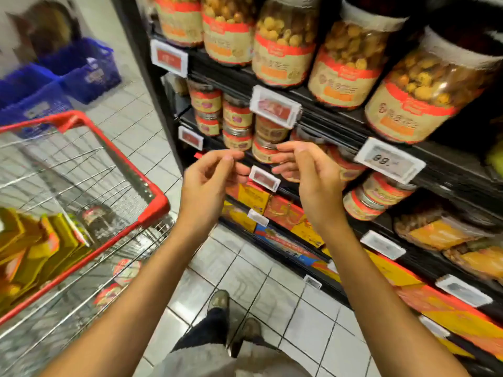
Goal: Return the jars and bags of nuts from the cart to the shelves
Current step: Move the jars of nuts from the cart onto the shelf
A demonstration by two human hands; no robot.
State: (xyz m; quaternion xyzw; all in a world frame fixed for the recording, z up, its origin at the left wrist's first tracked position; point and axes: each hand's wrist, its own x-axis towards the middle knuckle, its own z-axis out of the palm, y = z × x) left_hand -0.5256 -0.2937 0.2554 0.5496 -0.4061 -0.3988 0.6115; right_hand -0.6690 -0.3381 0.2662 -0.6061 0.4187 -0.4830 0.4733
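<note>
My left hand [209, 176] and my right hand [309, 170] are raised side by side in front of the shelves [340, 129], both with loosely curled fingers and holding nothing. The right fingertips are close to a small red-labelled jar [263, 155] in the stacked row on the middle shelf; whether they touch it I cannot tell. The red-rimmed wire cart [152, 197] stands at my left. It holds yellow bags [40, 240] and small red-labelled jars [125, 270]. Large jars of nuts [283, 58] fill the top shelf.
Price tags [389, 160] stick out from the shelf edges. Yellow and orange boxes [283, 213] line the lower shelves, and flat bags [441, 235] lie at the right. Blue baskets [81, 69] stand on the tiled floor beyond the cart. My feet [234, 317] are below.
</note>
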